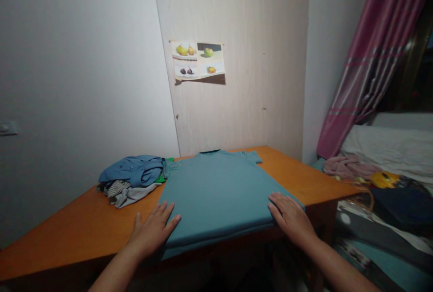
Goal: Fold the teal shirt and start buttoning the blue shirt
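A teal T-shirt (219,192) lies spread out on the wooden table, collar toward the wall and hem hanging a little over the front edge. My left hand (154,228) is open, its fingers spread at the shirt's lower left corner. On the opposite side, my right hand (291,216) rests open and flat near the lower right corner. Neither hand grips the cloth. The shirt's right sleeve lies out on the table, while its left sleeve reaches to a heap of clothes (135,172).
The orange-brown table (84,229) stands against a wall with a fruit picture sheet (199,61). Striped, grey and green cloth shows under the heap's blue garment. At right are a pink curtain (358,71), a pink cloth (350,166) and a yellow item (384,179).
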`<action>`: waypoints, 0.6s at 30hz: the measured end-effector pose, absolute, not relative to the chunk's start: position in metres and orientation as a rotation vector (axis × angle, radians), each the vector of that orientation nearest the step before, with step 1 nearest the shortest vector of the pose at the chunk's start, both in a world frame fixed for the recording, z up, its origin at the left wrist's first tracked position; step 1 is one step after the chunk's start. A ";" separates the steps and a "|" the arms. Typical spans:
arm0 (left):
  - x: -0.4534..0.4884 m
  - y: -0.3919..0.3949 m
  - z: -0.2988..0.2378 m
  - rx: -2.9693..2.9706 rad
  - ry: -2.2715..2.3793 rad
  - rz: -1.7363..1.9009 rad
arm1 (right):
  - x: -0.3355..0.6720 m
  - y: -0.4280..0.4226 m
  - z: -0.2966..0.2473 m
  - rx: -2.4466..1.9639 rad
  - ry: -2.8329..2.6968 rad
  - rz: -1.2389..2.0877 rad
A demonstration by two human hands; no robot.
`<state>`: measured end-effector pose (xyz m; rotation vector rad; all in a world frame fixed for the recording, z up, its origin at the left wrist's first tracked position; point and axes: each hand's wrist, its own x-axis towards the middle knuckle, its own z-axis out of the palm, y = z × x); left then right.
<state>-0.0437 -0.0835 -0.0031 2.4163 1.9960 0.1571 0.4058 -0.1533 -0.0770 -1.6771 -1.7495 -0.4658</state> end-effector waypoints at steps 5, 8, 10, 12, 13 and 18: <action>-0.043 -0.086 -0.002 2.410 1.979 0.185 | 0.407 -0.153 -0.079 -1.691 -1.756 -0.421; -0.042 -0.087 0.000 2.404 1.966 0.194 | 0.408 -0.153 -0.077 -1.683 -1.750 -0.367; -0.042 -0.086 0.002 2.389 1.968 0.183 | 0.409 -0.153 -0.072 -1.672 -1.728 -0.307; -0.041 -0.084 0.003 2.375 1.979 0.165 | 0.413 -0.152 -0.064 -1.668 -1.668 -0.247; -0.040 -0.083 0.004 2.375 1.984 0.162 | 0.416 -0.151 -0.060 -1.673 -1.632 -0.231; -0.025 -0.080 0.007 2.433 1.936 0.251 | 0.436 -0.143 -0.038 -1.910 -1.484 -0.339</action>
